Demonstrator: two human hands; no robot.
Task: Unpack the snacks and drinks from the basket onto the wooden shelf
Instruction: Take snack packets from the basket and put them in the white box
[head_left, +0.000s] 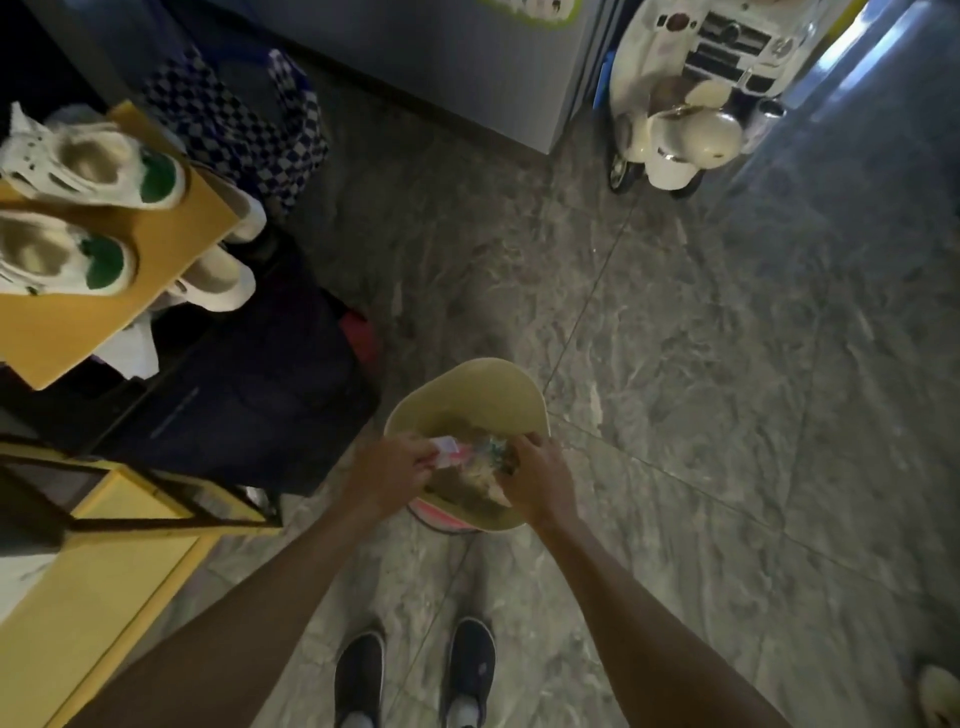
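A beige round basket (483, 384) stands on the stone floor in front of my feet, with several snack packets inside. My left hand (392, 467) reaches in over the left rim and is closed on a small pink and white packet (448, 451). My right hand (537, 475) is in at the right side, fingers curled around a crinkly clear packet (488, 480). The yellow wooden shelf (98, 582) stands to my left, its lower boards in view.
White and green sneakers (93, 171) lie on the shelf's upper board at far left. A dark suitcase (260, 395) stands between shelf and basket. A cream toy scooter (685, 135) and toy car are parked at the back right. My dark shoes (415, 675) are below.
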